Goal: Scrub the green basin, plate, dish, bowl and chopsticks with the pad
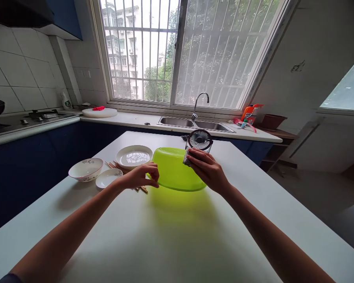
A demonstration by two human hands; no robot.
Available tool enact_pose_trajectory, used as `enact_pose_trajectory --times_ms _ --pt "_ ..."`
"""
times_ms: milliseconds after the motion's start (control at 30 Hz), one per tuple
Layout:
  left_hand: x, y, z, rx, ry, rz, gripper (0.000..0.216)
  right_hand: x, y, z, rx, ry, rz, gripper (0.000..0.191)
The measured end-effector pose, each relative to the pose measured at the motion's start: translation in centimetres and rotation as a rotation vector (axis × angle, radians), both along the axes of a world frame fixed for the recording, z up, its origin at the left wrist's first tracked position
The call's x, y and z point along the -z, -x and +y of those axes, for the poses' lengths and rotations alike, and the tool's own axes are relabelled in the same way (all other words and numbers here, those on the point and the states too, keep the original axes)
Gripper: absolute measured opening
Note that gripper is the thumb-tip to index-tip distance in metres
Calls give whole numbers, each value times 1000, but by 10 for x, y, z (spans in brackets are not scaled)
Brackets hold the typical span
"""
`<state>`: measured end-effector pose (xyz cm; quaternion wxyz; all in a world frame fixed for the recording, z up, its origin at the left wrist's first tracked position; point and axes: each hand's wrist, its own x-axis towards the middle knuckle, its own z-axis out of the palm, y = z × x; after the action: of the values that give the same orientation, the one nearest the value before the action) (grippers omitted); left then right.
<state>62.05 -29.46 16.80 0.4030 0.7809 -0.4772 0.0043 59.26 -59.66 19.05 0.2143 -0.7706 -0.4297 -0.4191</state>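
Note:
A translucent green plastic basin is tipped above the white table, its outer side and base facing up and its rim toward me. My left hand pinches the basin's rim at the left, thumb below and fingers curled over. In my right hand is a grey cloth, pressed against the basin's right side under my fingers. The basin's inside is hidden from me.
Left of the basin are a flowered bowl, a small dish, a white plate and wooden chopsticks. Behind it stands a small fan. A double sink with a tap lies under the window.

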Motion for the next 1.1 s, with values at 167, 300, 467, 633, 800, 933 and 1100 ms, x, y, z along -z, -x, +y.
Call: enact_pose_trajectory --times_ms 167,300,467,633,800,933,1100 --pt "2 -4 1 -11 68 25 30 8 13 1 -22 63 -37 43" --pt "2 -8 2 -37 122 72 31 16 23 -2 -56 156 -61 44" --pt "2 -10 3 -31 136 69 29 26 26 -5 -51 237 -122 44" --pt "-2 -11 7 -44 77 -5 23 28 28 1 -12 239 -163 43" --pt "-8 -6 5 -88 -21 -128 9 25 32 14 55 270 -205 38" --pt "-9 2 -2 -92 -83 -237 5 23 35 24 91 280 -213 36" --pt "-9 8 -11 -101 -135 -299 19 25 35 34 109 298 -185 38"
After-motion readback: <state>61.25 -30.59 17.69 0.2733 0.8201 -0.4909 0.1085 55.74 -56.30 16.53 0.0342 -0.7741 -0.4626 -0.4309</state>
